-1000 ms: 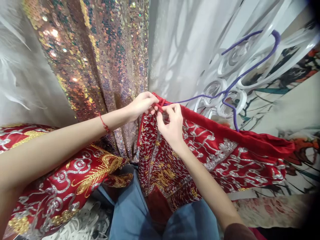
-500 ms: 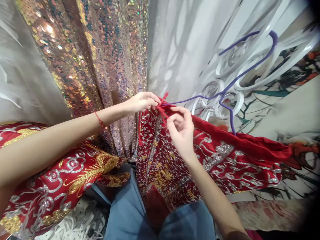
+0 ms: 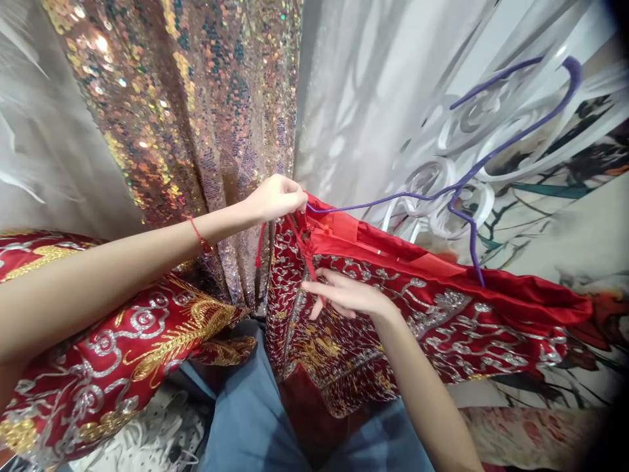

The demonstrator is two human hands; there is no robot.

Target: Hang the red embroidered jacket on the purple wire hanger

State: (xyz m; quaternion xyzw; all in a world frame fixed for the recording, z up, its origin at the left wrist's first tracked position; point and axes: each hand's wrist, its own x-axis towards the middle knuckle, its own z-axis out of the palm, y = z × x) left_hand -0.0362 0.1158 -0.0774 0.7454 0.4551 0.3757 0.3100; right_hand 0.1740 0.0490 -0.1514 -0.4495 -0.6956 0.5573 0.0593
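A dark red skirt with silver and gold embroidery hangs from a purple wire hanger, its bright red waistband facing up. My left hand pinches the waistband's left corner, right where the hanger's end meets it. From that corner a knotted red cord droops down the front, and one loose end dangles left of it. Over the embroidery, my right hand is open with fingers spread, close to the cord's lower end. Whether those fingers touch the cord is hard to tell.
Another red embroidered cloth lies at the left under my left arm. Behind are a sequined curtain and white drapery. White scrollwork stands near the hanger. White strappy items sit at lower left.
My right hand has moved down from the knot and its fingers have spread. The cord now hangs down the skirt's front, and the waistband gapes wider. The hanger has shifted slightly right.
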